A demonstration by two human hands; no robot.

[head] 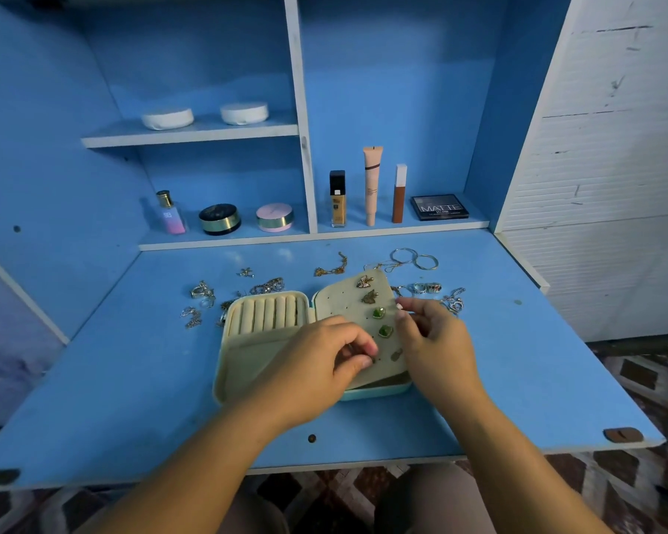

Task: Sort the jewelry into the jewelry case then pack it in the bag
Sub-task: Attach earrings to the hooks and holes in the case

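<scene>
Left hand (324,356) pinches an earring (371,359) on the case (247,364) panel (344,306), table (132,379) centre. Right hand (432,341), I see, grips the panel's edge.

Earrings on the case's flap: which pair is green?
The two green studs in the middle of the flap, directly below the two gold butterfly earrings pinned at its top.

There is one open jewelry case (247,352), and its panel (344,306) carries two butterfly earrings (364,281), two green earrings (378,313) and one dim piece (396,355). Two gold hoops (403,258) lie on the table (132,360); the other loose jewelry (201,292) is too tangled for counting. The upper shelf (189,138) has two white round boxes (167,118). The lower shelf (313,237) has one perfume bottle (170,213), two round compacts (220,218), one foundation bottle (337,202), two tubes (372,183) and one palette (439,206).
</scene>
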